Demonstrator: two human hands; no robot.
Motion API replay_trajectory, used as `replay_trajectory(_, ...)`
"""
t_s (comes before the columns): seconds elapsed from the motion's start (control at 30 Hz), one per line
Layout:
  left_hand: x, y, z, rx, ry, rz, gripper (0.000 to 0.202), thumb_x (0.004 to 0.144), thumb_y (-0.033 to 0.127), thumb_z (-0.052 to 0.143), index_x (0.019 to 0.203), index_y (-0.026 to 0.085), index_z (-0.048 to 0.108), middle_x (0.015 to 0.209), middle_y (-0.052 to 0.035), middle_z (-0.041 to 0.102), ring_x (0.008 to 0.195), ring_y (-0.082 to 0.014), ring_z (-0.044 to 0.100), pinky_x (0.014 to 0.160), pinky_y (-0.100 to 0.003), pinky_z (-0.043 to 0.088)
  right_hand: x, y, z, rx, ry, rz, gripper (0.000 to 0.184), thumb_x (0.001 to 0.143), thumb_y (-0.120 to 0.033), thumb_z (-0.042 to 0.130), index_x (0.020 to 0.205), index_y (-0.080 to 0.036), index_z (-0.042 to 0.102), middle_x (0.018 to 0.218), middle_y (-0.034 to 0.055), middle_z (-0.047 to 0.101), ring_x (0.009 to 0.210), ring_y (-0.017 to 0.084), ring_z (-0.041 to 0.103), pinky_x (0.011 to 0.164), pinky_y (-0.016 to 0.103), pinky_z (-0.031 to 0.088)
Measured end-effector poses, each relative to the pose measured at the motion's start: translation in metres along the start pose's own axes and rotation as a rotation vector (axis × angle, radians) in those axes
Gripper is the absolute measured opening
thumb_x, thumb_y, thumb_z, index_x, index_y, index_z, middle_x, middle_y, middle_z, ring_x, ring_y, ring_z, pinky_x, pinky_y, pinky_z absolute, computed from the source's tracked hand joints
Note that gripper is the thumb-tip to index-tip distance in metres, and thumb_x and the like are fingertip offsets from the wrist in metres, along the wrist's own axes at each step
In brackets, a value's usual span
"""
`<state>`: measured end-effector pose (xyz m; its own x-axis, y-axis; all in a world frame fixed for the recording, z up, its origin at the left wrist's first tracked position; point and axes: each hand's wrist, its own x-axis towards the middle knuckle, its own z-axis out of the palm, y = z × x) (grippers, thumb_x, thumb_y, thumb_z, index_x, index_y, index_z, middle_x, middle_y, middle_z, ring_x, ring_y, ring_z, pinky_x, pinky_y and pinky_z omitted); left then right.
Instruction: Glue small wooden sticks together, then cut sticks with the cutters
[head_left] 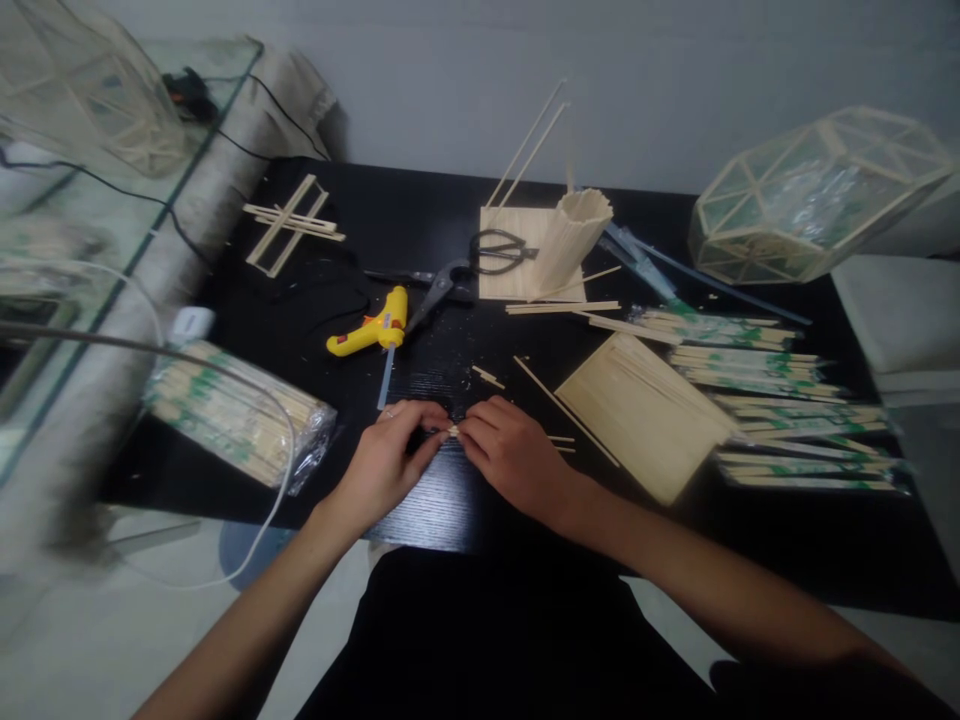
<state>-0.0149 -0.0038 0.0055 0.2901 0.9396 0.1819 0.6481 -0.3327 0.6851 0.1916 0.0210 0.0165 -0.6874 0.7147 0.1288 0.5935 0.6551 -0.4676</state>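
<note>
Near the front edge of the black table, my left hand [386,450] and my right hand [517,458] meet, fingertips almost touching. Both pinch short pieces of wooden stick [453,431]; only a small pale bit shows between them, and my fingers hide the rest. A few short stick offcuts [489,377] lie just beyond the hands. Right of them, a long thin stick [566,410] lies at a slant beside a flat wooden panel [630,420]. A yellow glue gun [375,325] rests on its side beyond my left hand, a bluish glue stick protruding from it.
Pliers [439,290] and black-handled scissors [501,252] lie at the back, by a stick-built cylinder [574,240] on a wooden base. Packs of chopsticks lie left [232,410] and right [810,415]. A wooden-framed clear polyhedron [817,200] stands back right. A white cable [291,440] loops at left.
</note>
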Motion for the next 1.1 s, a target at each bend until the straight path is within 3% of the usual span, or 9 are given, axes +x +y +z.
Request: replay_trajectory(1.1,-0.0012,-0.0009,0.0007,-0.021,-0.008,-0.016,0.015,0.095,0.018,0.066,0.109,0.022,0.062,0.101,-0.0018,0.071,0.089,-0.0159,0.068,0.082,-0.031,0.056,0.0007,0.0019,0.0013,-0.024,-0.002,-0.010,0.023,0.103,-0.012,0.053,0.087,-0.012,0.069,0.092,0.0091,0.069,0.090,0.022,0.058,0.089,0.036,0.049)
